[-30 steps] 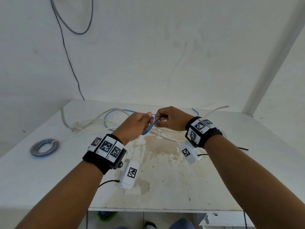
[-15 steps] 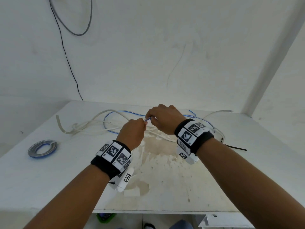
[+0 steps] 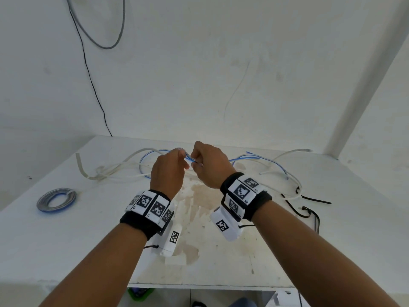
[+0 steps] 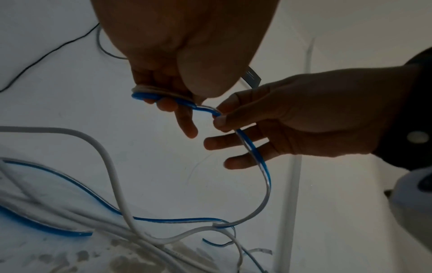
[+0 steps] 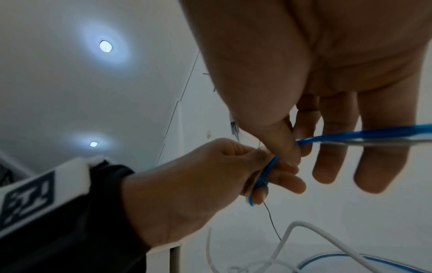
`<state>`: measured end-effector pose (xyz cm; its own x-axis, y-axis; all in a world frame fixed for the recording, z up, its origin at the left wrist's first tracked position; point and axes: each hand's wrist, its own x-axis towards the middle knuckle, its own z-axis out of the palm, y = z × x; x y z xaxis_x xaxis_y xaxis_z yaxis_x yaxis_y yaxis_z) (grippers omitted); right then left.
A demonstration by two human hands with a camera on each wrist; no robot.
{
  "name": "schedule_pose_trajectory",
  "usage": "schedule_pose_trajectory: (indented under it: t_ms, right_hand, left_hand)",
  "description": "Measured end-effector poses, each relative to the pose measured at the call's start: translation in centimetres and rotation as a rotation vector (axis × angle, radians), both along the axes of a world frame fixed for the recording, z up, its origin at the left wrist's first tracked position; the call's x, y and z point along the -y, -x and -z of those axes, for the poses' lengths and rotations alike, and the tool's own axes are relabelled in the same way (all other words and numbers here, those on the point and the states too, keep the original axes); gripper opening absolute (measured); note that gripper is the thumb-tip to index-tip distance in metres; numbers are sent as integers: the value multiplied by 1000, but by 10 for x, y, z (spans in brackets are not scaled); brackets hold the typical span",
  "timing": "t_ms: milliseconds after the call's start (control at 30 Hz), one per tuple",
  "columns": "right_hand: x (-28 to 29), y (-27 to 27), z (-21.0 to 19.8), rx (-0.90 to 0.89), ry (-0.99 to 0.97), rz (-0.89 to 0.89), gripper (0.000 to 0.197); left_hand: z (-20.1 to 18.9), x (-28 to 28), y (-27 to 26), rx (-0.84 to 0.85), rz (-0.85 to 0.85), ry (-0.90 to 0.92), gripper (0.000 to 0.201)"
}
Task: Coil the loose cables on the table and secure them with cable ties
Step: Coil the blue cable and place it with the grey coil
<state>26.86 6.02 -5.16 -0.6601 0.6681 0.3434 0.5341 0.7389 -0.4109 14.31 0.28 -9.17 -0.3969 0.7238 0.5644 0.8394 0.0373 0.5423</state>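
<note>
Raised and drawn closer since 0.5 s ago, left hand (image 3: pixel 168 171) and right hand (image 3: pixel 211 166) pinching the flat blue-and-clear cable (image 4: pixel 253 153), its slack trailing right onto the white table (image 3: pixel 66 229).

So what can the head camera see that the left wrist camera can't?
Only the head view shows the finished coil lying at the table's left side and black cable ties on its right. Only the left wrist view shows the left hand's fingers wrapped by small loops of the blue cable. Both show the left hand, the right hand pinching that cable, and the loose white cables.
</note>
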Motion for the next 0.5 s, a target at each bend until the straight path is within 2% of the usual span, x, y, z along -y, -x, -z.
schedule_pose_trajectory:
  t_ms: [167, 267, 400, 500]
  right_hand:
    - [6, 4, 7, -57, -80, -19, 9]
    - [8, 5, 18, -191, -56, -25, 7]
    - [9, 8, 29, -420, 169, -100, 8]
    - [10, 6, 34, -502, 404, -122, 18]
  left_hand:
    - [3, -8, 2, 99, 28, -35, 33]
    - [-3, -8, -3, 313, 58, -74, 38]
    - [-13, -7, -8, 751, 136, -222, 36]
    - [-22, -5, -9, 786, 194, -291, 36]
